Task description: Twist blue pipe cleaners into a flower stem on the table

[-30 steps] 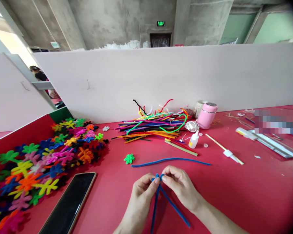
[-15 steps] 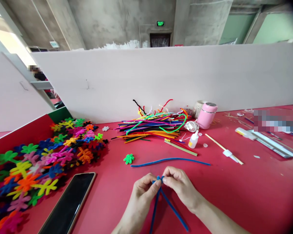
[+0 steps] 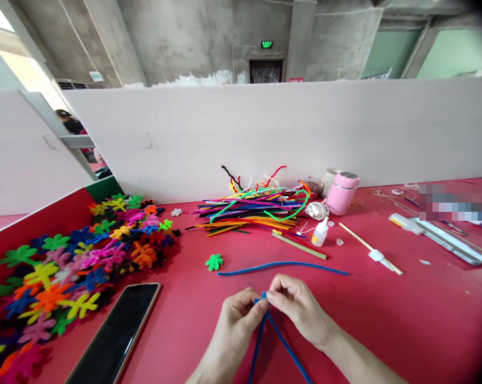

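Both hands meet low in the head view over a blue pipe cleaner (image 3: 284,341). My left hand (image 3: 237,320) pinches its bent top between thumb and fingers. My right hand (image 3: 300,306) is closed on the same top part from the other side, fingertips touching the left ones. Two blue lengths hang down from the pinch and spread apart. Most of the bent part is hidden by the fingers. Just beyond the hands lies another blue pipe cleaner (image 3: 283,265), nearly straight. A small green flower (image 3: 214,262) rests by its left end.
Colourful pipe-cleaner flowers (image 3: 80,305) pile up at left beside a phone (image 3: 115,333). Behind lie a bundle of pipe cleaners (image 3: 249,210), a pink cup-shaped object (image 3: 342,193), a small glue bottle (image 3: 319,233) and a wooden stick (image 3: 358,239). A white partition (image 3: 265,133) bounds the back.
The fingers have closed further over the blue bend, so less of it shows. The hands stay almost in place; the whole view has shifted slightly.
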`<state>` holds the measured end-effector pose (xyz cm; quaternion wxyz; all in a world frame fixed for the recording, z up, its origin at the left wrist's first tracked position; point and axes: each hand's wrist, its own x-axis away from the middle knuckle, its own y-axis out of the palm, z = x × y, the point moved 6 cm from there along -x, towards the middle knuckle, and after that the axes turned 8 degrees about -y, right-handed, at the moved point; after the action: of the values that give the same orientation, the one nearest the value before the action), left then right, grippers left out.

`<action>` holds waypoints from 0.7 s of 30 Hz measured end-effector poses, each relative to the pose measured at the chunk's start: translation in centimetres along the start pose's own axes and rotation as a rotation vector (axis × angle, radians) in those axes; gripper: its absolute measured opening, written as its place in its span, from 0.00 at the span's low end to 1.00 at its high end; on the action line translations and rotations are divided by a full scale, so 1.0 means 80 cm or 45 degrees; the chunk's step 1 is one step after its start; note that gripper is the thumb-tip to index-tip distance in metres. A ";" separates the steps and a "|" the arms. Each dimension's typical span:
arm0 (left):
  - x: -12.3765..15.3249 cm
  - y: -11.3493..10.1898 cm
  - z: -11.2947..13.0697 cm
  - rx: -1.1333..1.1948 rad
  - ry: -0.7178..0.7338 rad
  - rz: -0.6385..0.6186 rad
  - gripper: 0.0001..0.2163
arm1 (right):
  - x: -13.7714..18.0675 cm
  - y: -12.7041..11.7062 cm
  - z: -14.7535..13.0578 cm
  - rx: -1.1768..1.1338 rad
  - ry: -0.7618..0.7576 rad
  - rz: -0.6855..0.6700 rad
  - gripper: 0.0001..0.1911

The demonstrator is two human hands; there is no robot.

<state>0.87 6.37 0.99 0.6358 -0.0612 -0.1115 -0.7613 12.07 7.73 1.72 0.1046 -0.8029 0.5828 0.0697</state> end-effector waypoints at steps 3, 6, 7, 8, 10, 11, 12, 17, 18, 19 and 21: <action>0.000 0.003 0.003 -0.029 0.017 -0.045 0.09 | -0.002 0.000 0.000 -0.005 -0.023 -0.051 0.11; -0.002 0.003 0.000 -0.019 0.020 -0.039 0.09 | -0.002 0.000 0.000 -0.001 -0.021 -0.055 0.11; -0.002 0.002 -0.003 0.004 0.010 -0.026 0.09 | -0.002 0.000 0.001 -0.004 -0.013 -0.042 0.11; -0.002 0.001 -0.006 0.043 -0.007 -0.012 0.08 | -0.002 -0.001 0.001 -0.010 -0.005 -0.024 0.11; -0.003 0.000 -0.014 0.148 -0.060 -0.005 0.08 | -0.002 -0.002 0.002 -0.028 0.006 0.027 0.11; -0.004 0.000 -0.017 0.197 -0.087 -0.015 0.08 | -0.002 -0.003 0.001 -0.035 0.003 0.058 0.11; -0.004 0.001 -0.019 0.233 -0.107 -0.030 0.08 | -0.002 -0.005 0.001 -0.042 -0.003 0.087 0.11; -0.003 0.003 -0.019 0.208 -0.101 -0.066 0.09 | -0.002 -0.002 -0.003 -0.164 -0.009 0.088 0.10; -0.003 0.003 -0.017 0.199 -0.093 -0.070 0.09 | -0.002 0.001 -0.004 -0.200 0.005 0.045 0.09; -0.002 0.003 -0.016 0.195 -0.091 -0.075 0.08 | -0.001 0.004 -0.004 -0.227 0.018 0.002 0.08; -0.001 0.005 -0.016 0.198 -0.112 -0.093 0.09 | 0.001 0.008 -0.005 -0.248 0.042 -0.041 0.08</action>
<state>1.33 6.08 -0.22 0.6049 -0.0409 -0.2002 -0.7696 11.51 7.34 2.03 0.0176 -0.8196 0.5619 0.1109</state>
